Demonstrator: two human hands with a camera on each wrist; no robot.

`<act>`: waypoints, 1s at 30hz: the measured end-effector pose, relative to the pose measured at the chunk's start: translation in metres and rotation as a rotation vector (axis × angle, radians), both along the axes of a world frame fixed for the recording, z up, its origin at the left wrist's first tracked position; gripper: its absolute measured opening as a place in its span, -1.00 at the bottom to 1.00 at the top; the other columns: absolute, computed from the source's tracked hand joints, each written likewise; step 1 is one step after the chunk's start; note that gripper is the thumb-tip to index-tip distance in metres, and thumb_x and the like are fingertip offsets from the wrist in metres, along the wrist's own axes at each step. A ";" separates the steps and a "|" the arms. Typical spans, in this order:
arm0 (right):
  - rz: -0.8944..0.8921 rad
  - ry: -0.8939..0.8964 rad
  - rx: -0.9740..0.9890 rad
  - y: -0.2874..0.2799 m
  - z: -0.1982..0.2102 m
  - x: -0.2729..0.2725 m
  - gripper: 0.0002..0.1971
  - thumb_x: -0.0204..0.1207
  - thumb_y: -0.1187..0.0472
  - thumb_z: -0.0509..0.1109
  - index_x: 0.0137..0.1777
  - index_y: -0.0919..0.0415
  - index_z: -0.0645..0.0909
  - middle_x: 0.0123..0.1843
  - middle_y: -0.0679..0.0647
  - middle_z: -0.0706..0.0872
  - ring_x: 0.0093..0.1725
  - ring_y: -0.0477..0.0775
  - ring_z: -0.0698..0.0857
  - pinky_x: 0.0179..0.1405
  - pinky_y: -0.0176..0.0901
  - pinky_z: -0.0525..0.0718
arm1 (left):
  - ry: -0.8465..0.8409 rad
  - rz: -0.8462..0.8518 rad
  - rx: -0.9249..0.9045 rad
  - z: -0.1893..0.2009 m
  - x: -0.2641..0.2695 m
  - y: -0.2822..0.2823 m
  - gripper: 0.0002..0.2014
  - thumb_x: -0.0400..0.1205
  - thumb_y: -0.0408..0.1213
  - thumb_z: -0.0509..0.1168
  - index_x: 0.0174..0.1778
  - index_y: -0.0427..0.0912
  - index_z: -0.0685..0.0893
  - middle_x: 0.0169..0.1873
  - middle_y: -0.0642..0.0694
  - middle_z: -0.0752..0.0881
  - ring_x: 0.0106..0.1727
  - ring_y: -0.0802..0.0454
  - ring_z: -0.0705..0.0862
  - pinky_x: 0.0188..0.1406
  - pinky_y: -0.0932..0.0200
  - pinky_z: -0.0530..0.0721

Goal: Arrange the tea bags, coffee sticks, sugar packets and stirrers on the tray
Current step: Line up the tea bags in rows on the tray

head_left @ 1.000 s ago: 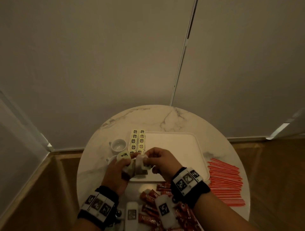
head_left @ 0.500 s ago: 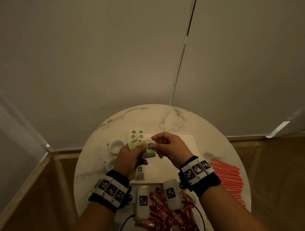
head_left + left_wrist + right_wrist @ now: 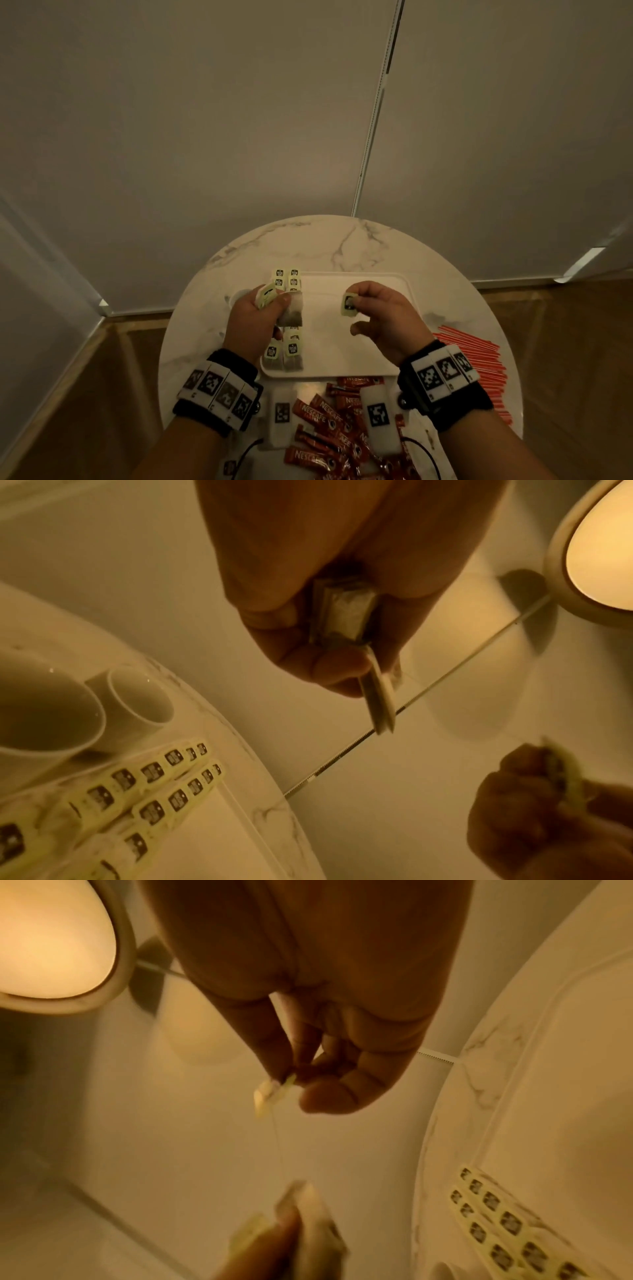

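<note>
Left hand clamps tea bags; right hand pinches paper tag, thread between. Light, flimsy, tear-prone; best held by tag.

Round marble table against pale wall panels; wood floor; dim warm light

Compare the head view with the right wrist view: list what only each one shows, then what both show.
Only the head view: the red coffee sticks heaped at the table's near edge, the red stirrers on the right, and both wristbands.

Only the right wrist view: a thin string running from the paper tag pinched by the right hand down to the tea bags in the left hand's grip, plus a lit ceiling lamp.

Both: the two hands, the tag, the tray and its rows of tea bags.
</note>
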State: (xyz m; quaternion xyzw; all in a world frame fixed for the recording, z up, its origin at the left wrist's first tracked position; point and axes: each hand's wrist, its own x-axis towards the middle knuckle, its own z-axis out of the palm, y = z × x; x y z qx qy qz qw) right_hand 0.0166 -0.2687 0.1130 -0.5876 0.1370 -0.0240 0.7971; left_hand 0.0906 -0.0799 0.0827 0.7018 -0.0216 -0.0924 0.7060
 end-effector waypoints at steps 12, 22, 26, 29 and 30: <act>0.035 -0.016 -0.253 -0.011 0.022 -0.005 -0.81 0.57 0.54 0.24 -0.04 0.36 0.66 -0.30 0.15 0.64 -0.43 0.09 0.65 -0.48 -0.17 0.60 | -0.129 -0.067 0.130 0.006 -0.014 0.018 -0.79 0.63 -0.44 0.33 -0.32 -0.16 0.67 -0.62 0.14 0.64 -0.60 0.26 0.55 -0.58 0.43 0.47; 0.420 0.250 -0.723 0.005 -0.006 -0.025 -0.74 0.54 0.50 0.25 0.02 0.23 0.71 -0.31 0.02 0.66 -0.40 -0.08 0.66 -0.35 -0.25 0.67 | -0.417 0.006 0.242 0.033 -0.018 0.023 -0.76 0.62 -0.48 0.30 -0.39 -0.40 0.54 -0.52 -0.18 0.55 -0.49 0.19 0.45 -0.46 0.39 0.42; 0.165 0.303 -0.613 0.005 -0.018 -0.023 -0.77 0.51 0.51 0.23 -0.04 0.26 0.68 -0.33 0.19 0.65 -0.44 0.03 0.60 -0.44 -0.14 0.62 | -0.442 -0.029 0.216 0.035 -0.027 0.021 -0.79 0.62 -0.42 0.31 -0.35 -0.39 0.61 -0.49 -0.15 0.62 -0.47 0.21 0.56 -0.43 0.42 0.49; -0.133 0.208 -0.282 0.001 -0.016 -0.019 -0.77 0.52 0.56 0.20 -0.09 0.25 0.59 -0.33 0.21 0.55 -0.50 0.05 0.55 -0.54 -0.16 0.54 | -0.391 -0.114 0.226 0.027 -0.031 0.022 -0.80 0.61 -0.38 0.36 -0.34 -0.33 0.65 -0.44 -0.17 0.66 -0.43 0.17 0.57 -0.39 0.35 0.53; -0.199 0.156 -0.173 -0.001 -0.012 -0.017 -0.76 0.52 0.57 0.18 -0.14 0.25 0.57 -0.31 0.21 0.54 -0.51 0.04 0.54 -0.56 -0.18 0.54 | -0.362 -0.140 0.232 0.023 -0.032 0.021 -0.80 0.61 -0.38 0.37 -0.34 -0.31 0.66 -0.43 -0.15 0.66 -0.43 0.20 0.58 -0.38 0.36 0.55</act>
